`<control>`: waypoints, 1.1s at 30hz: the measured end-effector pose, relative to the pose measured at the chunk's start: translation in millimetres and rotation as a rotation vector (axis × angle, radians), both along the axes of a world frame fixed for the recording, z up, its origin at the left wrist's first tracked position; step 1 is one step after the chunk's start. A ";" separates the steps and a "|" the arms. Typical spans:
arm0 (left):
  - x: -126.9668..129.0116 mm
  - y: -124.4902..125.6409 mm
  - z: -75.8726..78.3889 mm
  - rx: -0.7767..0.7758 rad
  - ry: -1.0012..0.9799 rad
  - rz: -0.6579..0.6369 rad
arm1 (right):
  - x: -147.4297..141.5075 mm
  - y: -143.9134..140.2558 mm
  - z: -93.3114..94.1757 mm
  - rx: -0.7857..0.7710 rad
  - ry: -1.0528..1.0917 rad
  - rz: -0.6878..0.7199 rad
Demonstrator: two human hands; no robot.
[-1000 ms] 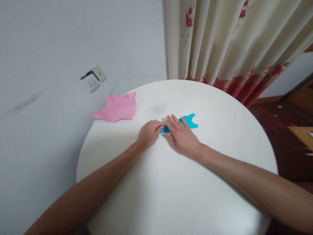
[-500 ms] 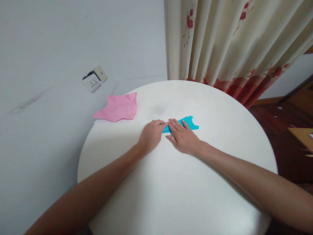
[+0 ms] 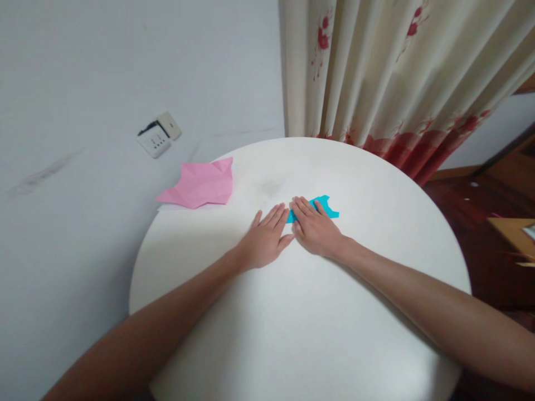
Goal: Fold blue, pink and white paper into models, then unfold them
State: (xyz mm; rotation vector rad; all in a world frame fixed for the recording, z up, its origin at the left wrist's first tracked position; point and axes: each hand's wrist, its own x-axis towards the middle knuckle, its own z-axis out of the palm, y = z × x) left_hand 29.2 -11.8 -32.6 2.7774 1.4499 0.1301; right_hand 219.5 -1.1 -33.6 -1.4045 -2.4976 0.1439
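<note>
A folded piece of blue paper (image 3: 326,206) lies on the white round table (image 3: 301,323), its notched right end in sight. My right hand (image 3: 315,227) rests flat across the paper's middle, fingers stretched out. At the paper's left end, my left hand (image 3: 265,236) lies palm down with its fingers extended and thumb spread. Both hands hide much of the paper; a strip of blue shows between them.
Creased pink paper (image 3: 200,185) sits at the table's back left, with a white sheet beneath it. Behind are a wall with a socket (image 3: 154,140) and a floral curtain (image 3: 355,72). A wooden piece of furniture (image 3: 512,234) stands at the right.
My left hand has gone from curled fingers at the paper's left end to lying flat with fingers extended. My right hand has stayed flat on the blue paper, shifting slightly.
</note>
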 end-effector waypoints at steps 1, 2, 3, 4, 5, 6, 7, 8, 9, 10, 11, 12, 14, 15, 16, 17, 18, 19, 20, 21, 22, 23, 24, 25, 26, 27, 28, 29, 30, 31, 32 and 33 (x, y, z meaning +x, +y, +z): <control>0.4 0.1 0.0 0.001 -0.001 0.005 | -0.7 -1.0 0.9 0.008 0.003 0.006; 0.7 0.4 -0.2 0.002 -0.002 0.012 | -1.5 -2.2 1.7 0.010 0.001 0.023; 1.0 0.9 -0.5 0.004 -0.003 0.018 | -2.4 -3.4 2.4 0.006 -0.003 0.046; 1.1 1.7 -0.8 0.005 -0.003 0.024 | -3.2 -4.4 2.8 -0.004 -0.009 0.067; 1.0 2.7 -1.2 0.006 -0.002 0.029 | -3.7 -5.0 3.0 -0.016 -0.015 0.081; 0.9 3.7 -1.5 0.007 -0.003 0.033 | -4.0 -5.2 2.9 -0.027 -0.020 0.085; 0.8 4.8 -1.9 0.008 -0.005 0.036 | -4.0 -5.0 2.7 -0.033 -0.023 0.081; 0.6 5.7 -2.2 0.009 -0.008 0.039 | -3.8 -4.5 2.4 -0.035 -0.025 0.075; 0.4 6.5 -2.5 0.009 -0.010 0.042 | -3.4 -3.9 2.0 -0.033 -0.027 0.070; 0.2 6.9 -2.6 0.009 -0.011 0.045 | -2.9 -3.3 1.6 -0.029 -0.029 0.065; 0.0 7.1 -2.6 0.010 -0.011 0.048 | -2.4 -2.7 1.3 -0.025 -0.031 0.059; -0.3 6.9 -2.2 0.010 -0.006 0.049 | -1.9 -2.2 1.1 -0.022 -0.034 0.055; -1.3 5.2 -0.4 0.013 0.016 0.050 | -1.1 -1.9 0.9 -0.019 -0.039 0.052; -2.0 3.7 1.1 0.016 0.033 0.052 | -0.9 -1.8 0.9 -0.018 -0.040 0.051; -2.7 1.8 3.2 0.019 0.055 0.055 | -0.9 -1.9 0.8 -0.017 -0.040 0.050; -3.6 -0.7 5.7 0.023 0.080 0.062 | -0.9 -2.0 0.8 -0.017 -0.040 0.050; -4.4 -3.5 8.6 0.028 0.107 0.072 | -1.1 -2.0 0.7 -0.016 -0.040 0.050; -5.2 -6.6 11.8 0.033 0.138 0.085 | -1.3 -2.0 0.5 -0.014 -0.039 0.049; -5.9 -9.8 15.1 0.039 0.172 0.104 | -1.5 -2.0 0.4 -0.012 -0.038 0.050; -6.6 -12.8 18.5 0.041 0.210 0.121 | -1.7 -1.9 0.2 -0.009 -0.037 0.050; -7.4 -15.6 21.8 0.039 0.250 0.142 | -1.8 -1.8 0.0 -0.006 -0.036 0.050; -8.4 -17.8 24.8 0.034 0.287 0.164 | -1.9 -1.8 -0.2 -0.002 -0.035 0.049; -9.7 -19.5 27.6 0.027 0.317 0.183 | -1.9 -1.7 -0.4 -0.001 -0.036 0.048; -11.2 -20.6 30.1 0.017 0.341 0.196 | -1.9 -1.6 -0.5 -0.002 -0.037 0.047; -13.0 -21.3 32.2 0.006 0.358 0.203 | -1.9 -1.6 -0.7 -0.003 -0.039 0.046; -14.9 -21.6 34.0 -0.004 0.369 0.204 | -2.0 -1.7 -0.7 -0.005 -0.041 0.046; -17.0 -21.7 35.6 -0.014 0.379 0.200 | -2.0 -1.7 -0.8 -0.006 -0.042 0.045; -19.1 -21.8 36.9 -0.019 0.391 0.193 | -2.1 -1.8 -0.8 -0.010 -0.043 0.045; -21.2 -22.0 38.0 -0.021 0.407 0.185 | -2.2 -1.9 -0.7 -0.013 -0.045 0.043; -23.4 -22.1 39.1 -0.021 0.423 0.177 | -2.3 -2.0 -0.6 -0.018 -0.047 0.042; -25.8 -22.3 40.3 -0.017 0.436 0.173 | -2.4 -2.1 -0.5 -0.023 -0.050 0.043; -28.5 -22.2 41.6 -0.013 0.442 0.170 | -2.5 -2.1 -0.3 -0.027 -0.052 0.042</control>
